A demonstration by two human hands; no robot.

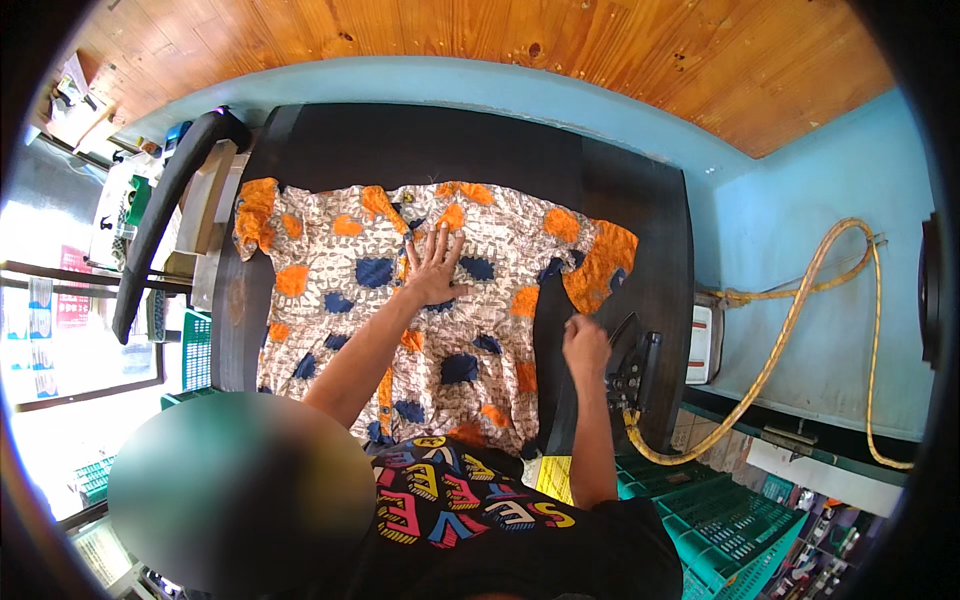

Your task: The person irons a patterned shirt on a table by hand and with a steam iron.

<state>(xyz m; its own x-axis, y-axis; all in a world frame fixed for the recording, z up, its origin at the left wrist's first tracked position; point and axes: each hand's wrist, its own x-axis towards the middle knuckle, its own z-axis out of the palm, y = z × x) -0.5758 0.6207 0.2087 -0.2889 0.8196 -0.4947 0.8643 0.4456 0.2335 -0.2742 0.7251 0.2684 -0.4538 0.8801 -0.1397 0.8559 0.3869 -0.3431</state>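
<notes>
A wrinkled patterned short-sleeved shirt, cream with orange and navy patches, lies spread on a dark padded ironing table. My left hand rests flat with spread fingers on the shirt's upper middle, near its button placket. Just below the orange sleeve on the right is my right hand, its fingers curled; whether they pinch any cloth cannot be told. Right of that hand, a steam iron with a black handle stands on the table, a yellow hose running from it.
The yellow hose loops up to a hook on the blue wall. Green plastic crates stand at the lower right, and another green crate is at the left. A long black padded arm rises beside the table's left end.
</notes>
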